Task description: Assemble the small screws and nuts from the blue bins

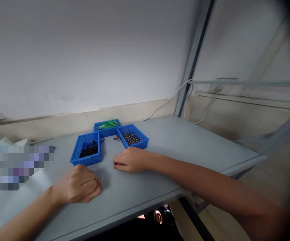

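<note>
My left hand (83, 184) is closed in front of the left blue bin (92, 160), its fingers curled tightly. Whatever it grips, if anything, is hidden. My right hand (132, 160) rests low over the table just in front of the right blue bin (142, 144). Its fingers are bent inward and pressed together, and I cannot make out anything between them. Small black screw-like pieces (89, 149) lie in the left bin. The right bin holds many shiny metal pieces (131, 138), possibly screws. A few loose metal pieces (117, 137) lie beside that bin's left wall.
Behind stands a third blue bin (107, 133) with green items (108, 125). The grey table (185, 140) meets a wall at the back. A metal post (191, 63) rises at the far right corner, with a white cable (160, 106) nearby. A blurred-out patch (21, 164) covers things at left.
</note>
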`<state>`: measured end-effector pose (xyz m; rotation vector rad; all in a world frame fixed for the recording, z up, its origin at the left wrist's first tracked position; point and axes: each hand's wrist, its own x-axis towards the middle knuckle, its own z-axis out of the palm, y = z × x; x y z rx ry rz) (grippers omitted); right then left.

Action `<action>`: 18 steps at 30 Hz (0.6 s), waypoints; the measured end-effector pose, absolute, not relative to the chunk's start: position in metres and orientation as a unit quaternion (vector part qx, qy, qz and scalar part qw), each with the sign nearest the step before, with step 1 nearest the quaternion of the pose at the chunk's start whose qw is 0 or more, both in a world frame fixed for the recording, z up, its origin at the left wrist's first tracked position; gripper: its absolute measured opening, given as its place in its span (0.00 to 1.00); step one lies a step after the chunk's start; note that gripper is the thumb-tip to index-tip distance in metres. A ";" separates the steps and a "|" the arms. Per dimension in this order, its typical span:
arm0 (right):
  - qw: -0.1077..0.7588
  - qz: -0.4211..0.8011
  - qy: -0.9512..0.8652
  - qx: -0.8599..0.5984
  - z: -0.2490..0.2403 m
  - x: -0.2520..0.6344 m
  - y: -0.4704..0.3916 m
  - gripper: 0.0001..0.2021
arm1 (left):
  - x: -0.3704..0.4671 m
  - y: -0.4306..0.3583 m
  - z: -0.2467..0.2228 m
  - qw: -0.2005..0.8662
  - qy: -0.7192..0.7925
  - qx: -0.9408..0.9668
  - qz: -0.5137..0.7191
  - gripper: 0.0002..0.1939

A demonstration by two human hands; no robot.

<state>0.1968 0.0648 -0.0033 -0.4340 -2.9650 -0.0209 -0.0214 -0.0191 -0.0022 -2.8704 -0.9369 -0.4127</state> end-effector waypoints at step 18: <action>0.088 -0.190 -0.964 -0.161 0.029 0.162 0.094 0.11 | -0.006 -0.005 -0.009 0.001 -0.429 -0.903 0.020 0.21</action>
